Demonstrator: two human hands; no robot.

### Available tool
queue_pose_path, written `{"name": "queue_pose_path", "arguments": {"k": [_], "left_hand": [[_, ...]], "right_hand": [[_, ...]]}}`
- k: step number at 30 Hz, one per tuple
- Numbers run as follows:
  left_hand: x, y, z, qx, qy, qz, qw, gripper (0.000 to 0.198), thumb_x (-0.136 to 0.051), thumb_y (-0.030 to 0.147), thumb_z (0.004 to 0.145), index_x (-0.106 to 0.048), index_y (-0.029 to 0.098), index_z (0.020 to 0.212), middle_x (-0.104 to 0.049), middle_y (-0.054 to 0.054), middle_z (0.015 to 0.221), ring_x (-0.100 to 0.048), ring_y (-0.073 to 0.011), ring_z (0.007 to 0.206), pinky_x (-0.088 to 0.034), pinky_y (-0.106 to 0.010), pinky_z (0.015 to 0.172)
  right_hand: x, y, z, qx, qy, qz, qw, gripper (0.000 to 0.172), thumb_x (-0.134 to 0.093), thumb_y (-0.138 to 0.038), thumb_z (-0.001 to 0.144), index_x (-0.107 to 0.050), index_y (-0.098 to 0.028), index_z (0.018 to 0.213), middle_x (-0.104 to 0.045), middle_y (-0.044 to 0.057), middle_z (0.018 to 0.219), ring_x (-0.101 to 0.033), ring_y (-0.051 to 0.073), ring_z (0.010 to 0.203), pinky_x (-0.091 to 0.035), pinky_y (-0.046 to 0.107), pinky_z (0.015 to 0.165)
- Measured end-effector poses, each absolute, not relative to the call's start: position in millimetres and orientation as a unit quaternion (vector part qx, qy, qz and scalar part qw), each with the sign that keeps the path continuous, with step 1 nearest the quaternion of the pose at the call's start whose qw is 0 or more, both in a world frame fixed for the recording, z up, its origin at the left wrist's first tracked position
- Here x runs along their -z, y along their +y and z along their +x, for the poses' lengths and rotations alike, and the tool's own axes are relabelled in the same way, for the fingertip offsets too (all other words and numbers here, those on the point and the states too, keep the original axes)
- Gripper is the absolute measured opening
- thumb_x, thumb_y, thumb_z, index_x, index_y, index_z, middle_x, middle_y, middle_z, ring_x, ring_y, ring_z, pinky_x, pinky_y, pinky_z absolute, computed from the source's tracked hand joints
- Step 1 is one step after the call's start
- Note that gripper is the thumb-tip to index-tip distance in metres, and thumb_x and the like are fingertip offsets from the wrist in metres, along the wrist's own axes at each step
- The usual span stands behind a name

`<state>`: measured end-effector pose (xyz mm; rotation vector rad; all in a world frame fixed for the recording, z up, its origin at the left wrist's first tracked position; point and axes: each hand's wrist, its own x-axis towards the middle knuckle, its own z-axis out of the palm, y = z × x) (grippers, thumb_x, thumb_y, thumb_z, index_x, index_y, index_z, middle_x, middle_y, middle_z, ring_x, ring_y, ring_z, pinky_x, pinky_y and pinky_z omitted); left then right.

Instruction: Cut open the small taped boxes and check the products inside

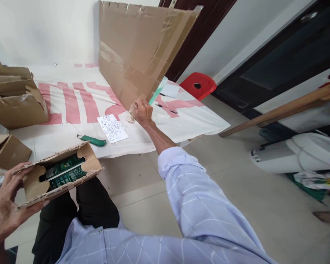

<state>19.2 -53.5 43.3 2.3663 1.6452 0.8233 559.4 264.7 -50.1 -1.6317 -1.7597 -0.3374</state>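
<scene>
Cardboard box (91, 157), lower left, is gripped by the left hand (8, 207); mid-frame, the right hand (143, 110) has curled fingers, hold unclear.

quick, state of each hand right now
Left hand: gripping one end of the small cardboard box.
Right hand: fingers curled by the large cardboard panel; grip cannot be told.

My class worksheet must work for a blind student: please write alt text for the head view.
A person's left hand holds an open cardboard box with green packs inside; the right hand is at the lower edge of a large cardboard panel. A green knife lies on the cloth-covered table.
</scene>
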Motion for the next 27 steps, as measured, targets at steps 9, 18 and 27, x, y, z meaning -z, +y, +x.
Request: {"name": "queue_pose_path", "arguments": {"k": [9, 18, 27], "left_hand": [[-37, -52, 18, -0.279, 0.538, 0.793, 0.054, 0.073, -0.071, 0.067, 0.092, -0.052, 0.042, 0.158, -0.058, -0.012, 0.151, -0.064, -0.0433, 0.139, -0.062, -0.062, 0.109], [-35, -49, 22, -0.294, 0.524, 0.798, 0.046, 0.073, -0.069, 0.068, 0.094, -0.050, 0.045, 0.160, -0.058, -0.011, 0.151, -0.065, -0.0435, 0.137, -0.069, -0.053, 0.091], [-34, -50, 22, -0.301, 0.515, 0.798, 0.086, 0.074, -0.077, 0.064, 0.092, -0.054, 0.035, 0.156, -0.056, -0.014, 0.154, -0.058, -0.0425, 0.147, -0.060, -0.061, 0.115]], "right_hand": [[108, 218, 540, 0.050, -0.752, -0.612, 0.239, 0.017, -0.051, -0.020, 0.103, -0.065, -0.022, 0.094, -0.077, 0.015, 0.107, -0.062, 0.028, 0.104, -0.046, 0.035, 0.090], [101, 224, 543, 0.018, -0.740, -0.636, 0.218, 0.021, -0.053, -0.031, 0.107, -0.070, -0.020, 0.106, -0.077, 0.015, 0.122, -0.066, 0.026, 0.115, -0.050, 0.035, 0.103], [92, 230, 540, -0.001, -0.692, -0.700, 0.179, 0.035, -0.056, -0.023, 0.097, -0.071, -0.016, 0.128, -0.069, 0.020, 0.141, -0.065, 0.030, 0.116, -0.054, 0.039, 0.095]]}}
